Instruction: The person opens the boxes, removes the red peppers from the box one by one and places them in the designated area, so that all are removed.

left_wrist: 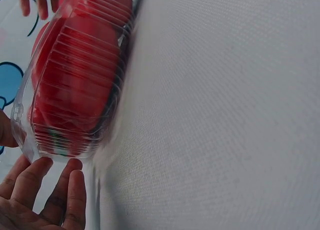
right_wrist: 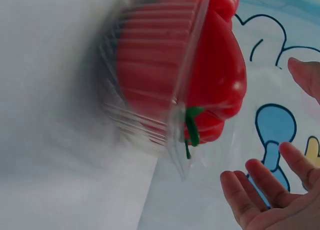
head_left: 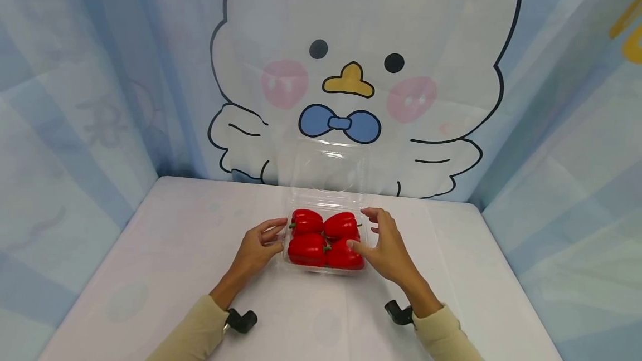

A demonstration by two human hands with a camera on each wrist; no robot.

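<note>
Several red bell peppers point(head_left: 307, 249) with green stems fill a clear plastic clamshell box point(head_left: 315, 269). Its transparent lid point(head_left: 328, 169) stands up behind, hinged open. My left hand point(head_left: 257, 248) is at the box's left side; in the left wrist view its fingertips point(left_wrist: 75, 165) lie right at the ribbed wall and the thumb is by the rim. Over the right side, my right hand point(head_left: 386, 247) has thumb and fingers spread. From the right wrist, those fingers point(right_wrist: 267, 182) show apart from the box and hold nothing.
A white-covered table point(head_left: 165, 272) carries the box near its back edge. Behind it hangs a printed curtain point(head_left: 441, 32) with a cartoon bird, and more cloth closes both sides. A black wrist camera mount point(head_left: 242, 321) juts from the left cuff, another point(head_left: 398, 313) from the right.
</note>
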